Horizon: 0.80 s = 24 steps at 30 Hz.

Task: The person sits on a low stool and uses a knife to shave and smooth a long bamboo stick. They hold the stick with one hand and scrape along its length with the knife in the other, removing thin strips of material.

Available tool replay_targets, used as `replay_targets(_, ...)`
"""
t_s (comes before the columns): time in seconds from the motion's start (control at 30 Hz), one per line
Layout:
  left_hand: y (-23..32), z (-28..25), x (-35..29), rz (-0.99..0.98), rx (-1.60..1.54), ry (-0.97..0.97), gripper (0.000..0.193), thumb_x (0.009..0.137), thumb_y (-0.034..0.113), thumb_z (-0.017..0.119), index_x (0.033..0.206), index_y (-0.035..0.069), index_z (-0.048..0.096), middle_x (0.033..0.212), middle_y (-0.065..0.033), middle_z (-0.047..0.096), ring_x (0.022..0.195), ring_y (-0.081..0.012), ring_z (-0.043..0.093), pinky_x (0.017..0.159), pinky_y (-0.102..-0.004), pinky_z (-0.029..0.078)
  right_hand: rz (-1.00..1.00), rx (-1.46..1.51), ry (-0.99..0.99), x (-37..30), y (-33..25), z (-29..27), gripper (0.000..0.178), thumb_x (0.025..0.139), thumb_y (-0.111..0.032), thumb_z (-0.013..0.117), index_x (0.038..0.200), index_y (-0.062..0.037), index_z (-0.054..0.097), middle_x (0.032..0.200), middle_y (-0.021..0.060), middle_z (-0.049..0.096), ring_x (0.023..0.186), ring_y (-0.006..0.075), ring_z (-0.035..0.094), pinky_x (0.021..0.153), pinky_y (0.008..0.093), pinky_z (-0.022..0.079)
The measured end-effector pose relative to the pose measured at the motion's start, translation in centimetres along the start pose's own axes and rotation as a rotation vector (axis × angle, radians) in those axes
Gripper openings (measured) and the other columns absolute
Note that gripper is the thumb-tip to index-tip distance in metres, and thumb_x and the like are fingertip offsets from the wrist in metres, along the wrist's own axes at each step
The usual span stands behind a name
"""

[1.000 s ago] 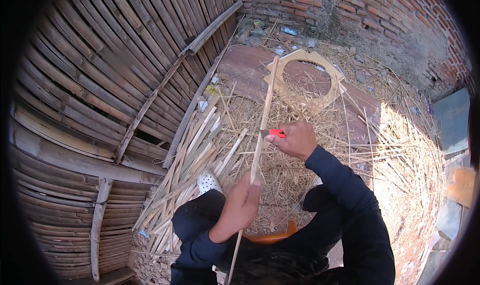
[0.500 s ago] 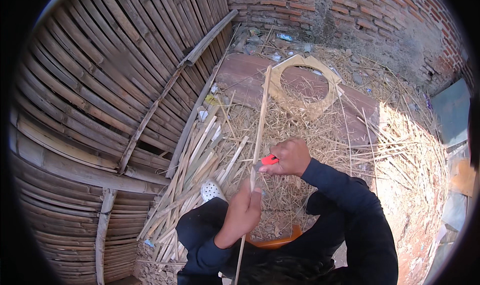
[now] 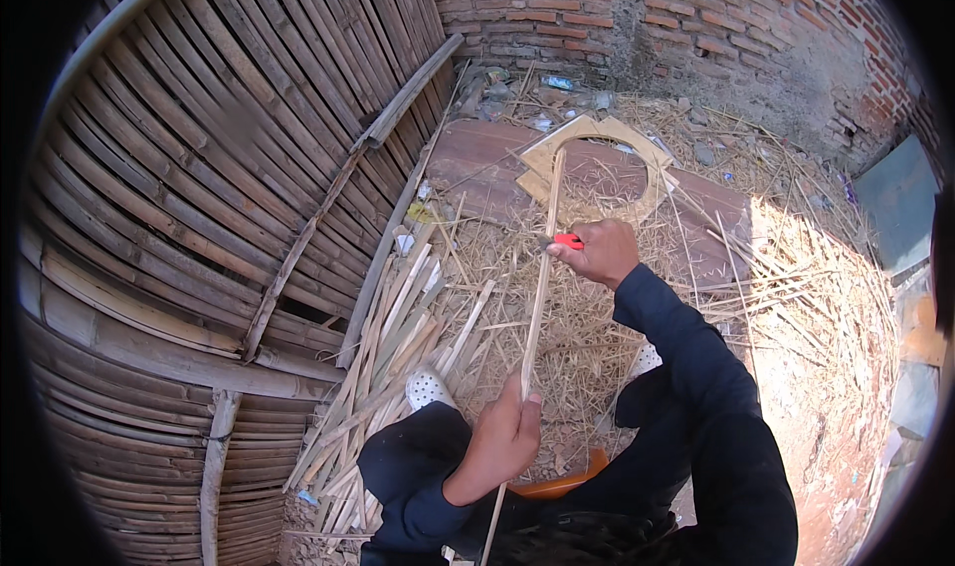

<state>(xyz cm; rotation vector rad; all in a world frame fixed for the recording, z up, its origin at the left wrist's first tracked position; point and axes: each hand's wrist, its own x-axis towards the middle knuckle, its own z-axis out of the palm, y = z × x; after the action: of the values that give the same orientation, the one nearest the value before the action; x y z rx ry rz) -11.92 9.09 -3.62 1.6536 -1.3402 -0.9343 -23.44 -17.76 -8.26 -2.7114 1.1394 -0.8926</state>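
A long, pale bamboo strip runs from my lap away toward the far board. My left hand is closed around its near part. Farther along, my right hand grips a red-handled utility knife, whose blade lies against the strip. Most of the handle is hidden in my fingers. Behind the strip's far end lies a tan board with a large round hole, with shavings over its near edge.
Split bamboo pieces are heaped at my left, near my white dotted shoe. Shavings cover the ground. A slatted bamboo wall rises on the left, a brick wall behind. Something orange shows beneath me.
My right hand has slid the knife away from me along the strip. The strip's far end has shifted right, over the holed board. My left hand has moved slightly right and nearer.
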Motion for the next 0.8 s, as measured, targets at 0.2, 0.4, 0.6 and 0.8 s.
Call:
replay_targets(0.2,0.4,0.6,-1.2,-0.009,0.029,-0.116,0.023,0.094,0.01,0.045,0.115,0.0,0.044,0.057,-0.0193,0.05,0.055,-0.0423,0.055,0.05,-0.0471,0.039,0.149,-0.093,0.038,2.0,5.3,-1.0,0.073,0.082,-0.073,0.046,0.064,-0.0061,0.068,0.054,0.016,0.058,0.055,0.035,0.06,0.052,0.0456,0.046)
replay_targets(0.4,0.6,1.5,-3.0,0.023,-0.035,-0.277,0.03,0.095,0.011,0.047,0.122,-0.001,0.043,0.06,-0.0188,0.049,0.056,-0.0364,0.056,0.052,-0.0431,0.041,0.735,-0.081,-0.034,2.4,15.7,-2.1,0.086,0.085,-0.076,0.033,0.073,0.0015,0.068,0.067,0.0225,0.063,0.068,0.0415,0.062,0.065,0.0494,0.047)
replay_targets(0.6,-2.7,-0.3,-1.1,-0.347,-0.54,-0.241,0.041,0.101,0.016,0.038,0.138,-0.001,0.039,0.067,-0.0045,0.05,0.051,-0.0113,0.044,0.05,-0.0243,0.037,0.654,0.142,-0.089,0.6,12.6,-2.9,0.081,0.089,-0.072,0.034,0.066,0.0006,0.064,0.059,0.0225,0.057,0.063,0.0391,0.061,0.06,0.0474,0.045)
replay_targets(0.8,-0.9,-1.8,1.0,-0.36,-0.988,-0.099,0.041,0.101,0.018,0.035,0.136,-0.003,0.04,0.063,-0.0041,0.048,0.038,-0.0075,0.033,0.039,-0.021,0.034,-0.098,0.196,-0.254,-3.9,-3.8,-3.2,0.061,0.082,-0.066,0.054,0.064,-0.0085,0.066,0.054,0.014,0.058,0.049,0.0318,0.059,0.049,0.0413,0.045)
